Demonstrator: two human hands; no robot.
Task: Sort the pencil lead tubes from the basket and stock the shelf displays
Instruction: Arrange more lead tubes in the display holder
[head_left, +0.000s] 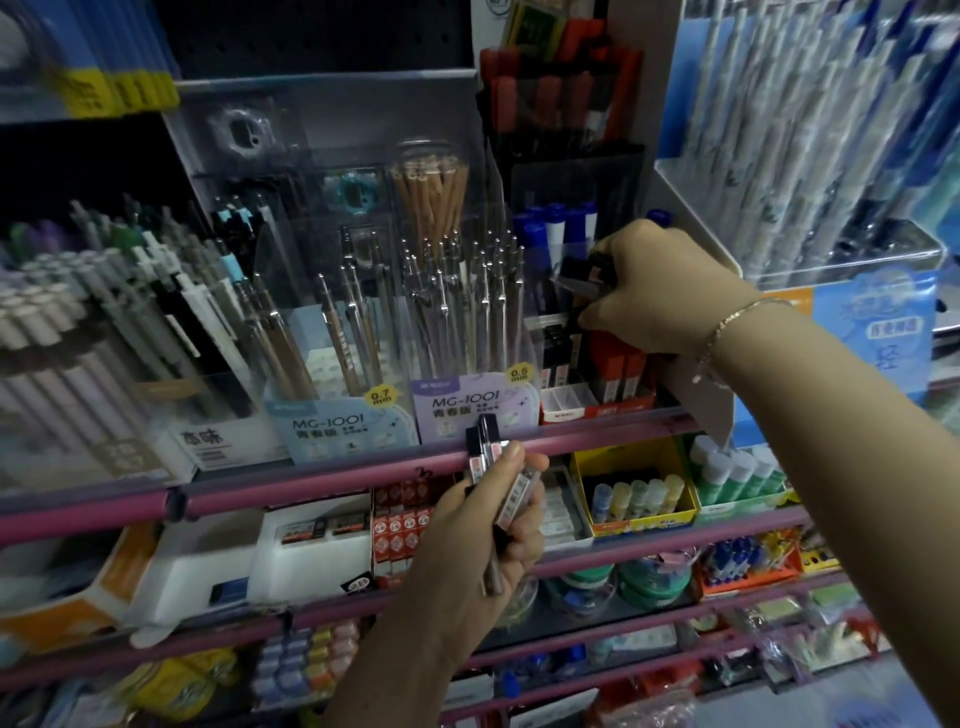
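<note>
The left hand (488, 525) grips a bundle of slim black-capped plastic lead tubes (496, 467) at the pink shelf rail (311, 480). The right hand (654, 291) pinches one dark tube (584, 278) above the red display tray (597, 410).

The lead tubes (488, 457) look like glossy clear plastic. The pencils (467, 291) have shiny metal bodies. The display case (291, 260) is transparent plastic. The shelf rail (311, 475) looks smooth pink plastic.

Pen displays (470, 312) beside lead box (597, 400)
</note>
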